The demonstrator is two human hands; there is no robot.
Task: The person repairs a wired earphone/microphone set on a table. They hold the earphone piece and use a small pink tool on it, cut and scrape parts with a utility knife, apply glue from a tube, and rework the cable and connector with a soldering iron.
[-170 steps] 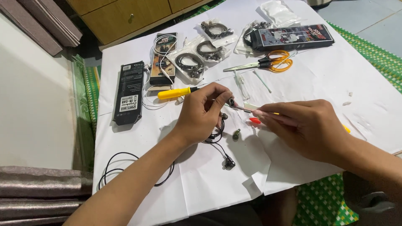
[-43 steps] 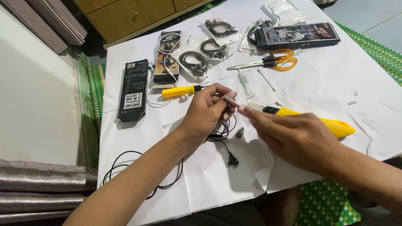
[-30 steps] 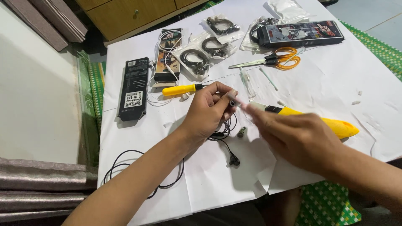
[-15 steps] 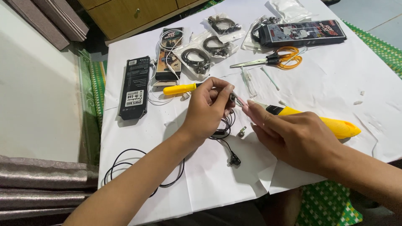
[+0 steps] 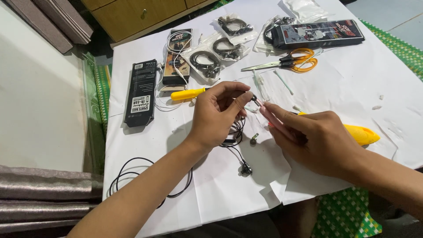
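Scissors (image 5: 286, 61) lie behind the hands, boxed earphones (image 5: 141, 92) to their left.

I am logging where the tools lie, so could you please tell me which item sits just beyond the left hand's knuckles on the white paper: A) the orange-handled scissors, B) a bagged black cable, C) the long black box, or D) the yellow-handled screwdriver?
D: the yellow-handled screwdriver lies right behind the left hand, while the orange-handled scissors, long black box and bagged black cable lie farther off.

both forearms bare to the elbow, no sleeves, left hand (image 5: 218, 114) and right hand (image 5: 315, 141) ungloved
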